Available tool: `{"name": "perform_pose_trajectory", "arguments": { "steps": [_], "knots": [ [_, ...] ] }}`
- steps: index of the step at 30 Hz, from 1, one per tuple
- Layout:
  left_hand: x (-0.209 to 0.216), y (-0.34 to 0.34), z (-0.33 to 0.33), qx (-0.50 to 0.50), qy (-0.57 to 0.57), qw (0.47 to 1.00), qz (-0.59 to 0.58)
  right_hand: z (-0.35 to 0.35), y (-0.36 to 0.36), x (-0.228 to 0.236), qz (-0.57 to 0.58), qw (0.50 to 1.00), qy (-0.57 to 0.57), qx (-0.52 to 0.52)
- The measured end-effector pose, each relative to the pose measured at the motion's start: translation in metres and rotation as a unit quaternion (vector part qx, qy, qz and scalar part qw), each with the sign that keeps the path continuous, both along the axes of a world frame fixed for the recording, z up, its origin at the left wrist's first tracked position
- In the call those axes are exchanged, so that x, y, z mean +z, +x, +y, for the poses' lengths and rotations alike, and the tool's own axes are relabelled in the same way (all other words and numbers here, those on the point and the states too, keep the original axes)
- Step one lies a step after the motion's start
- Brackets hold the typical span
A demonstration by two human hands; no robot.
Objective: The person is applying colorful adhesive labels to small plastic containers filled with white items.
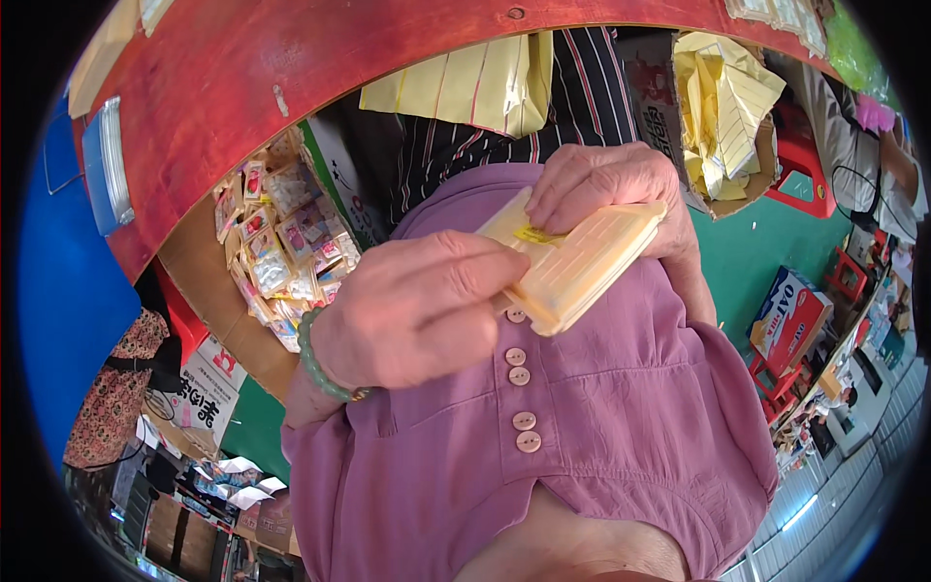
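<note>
Left hand point(417, 315) pinched, right hand point(611, 184) gripped one pale-yellow packet point(593, 264) near its edges, clear of one red tabletop point(291, 48)

You are holding a flat, oblong, pale-yellow pack point(603, 254) in front of the purple shirt point(626, 417), near its hem-side buttons. The pack is slanting across the shirt's button line, its broad face showing faint streaks and a small bright-yellow patch point(536, 235) while staying partly covered.
</note>
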State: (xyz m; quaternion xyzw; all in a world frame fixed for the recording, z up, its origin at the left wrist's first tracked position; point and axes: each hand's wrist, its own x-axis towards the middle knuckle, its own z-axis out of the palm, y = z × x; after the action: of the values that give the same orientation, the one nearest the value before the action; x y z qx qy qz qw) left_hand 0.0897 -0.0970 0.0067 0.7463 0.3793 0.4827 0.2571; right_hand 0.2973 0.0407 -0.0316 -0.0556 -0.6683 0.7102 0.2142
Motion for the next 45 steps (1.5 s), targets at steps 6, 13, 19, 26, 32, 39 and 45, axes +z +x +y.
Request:
{"name": "perform_pose_trajectory", "arguments": {
  "steps": [6, 13, 19, 26, 32, 39, 45],
  "knots": [
    [-0.01, -0.022, 0.004, -0.083, -0.205, 0.96, -0.17, -0.007, -0.01, 0.005, 0.03, 0.997, -0.05, 0.042],
    [-0.016, -0.026, 0.015, -0.088, -0.228, 0.956, -0.162, -0.005, -0.015, 0.014, 0.011, 0.997, 0.008, 0.077],
    [-0.033, -0.02, 0.02, -0.08, -0.178, 0.963, -0.184, -0.001, -0.01, 0.005, -0.008, 0.995, 0.047, 0.082],
    [-0.033, -0.022, 0.017, -0.043, -0.13, 0.969, -0.204, 0.002, -0.032, 0.016, -0.011, 0.996, 0.062, 0.061],
    [-0.023, -0.018, 0.015, 0.094, -0.012, 0.968, -0.234, 0.006, -0.051, 0.013, 0.008, 0.999, 0.048, 0.012],
    [-0.011, -0.009, 0.024, 0.154, 0.03, 0.963, -0.217, 0.021, -0.058, 0.01, 0.033, 0.993, 0.114, -0.016],
    [-0.01, -0.002, 0.028, 0.157, 0.06, 0.965, -0.199, 0.024, -0.057, 0.004, 0.039, 0.989, 0.142, -0.009]
  ]
}}
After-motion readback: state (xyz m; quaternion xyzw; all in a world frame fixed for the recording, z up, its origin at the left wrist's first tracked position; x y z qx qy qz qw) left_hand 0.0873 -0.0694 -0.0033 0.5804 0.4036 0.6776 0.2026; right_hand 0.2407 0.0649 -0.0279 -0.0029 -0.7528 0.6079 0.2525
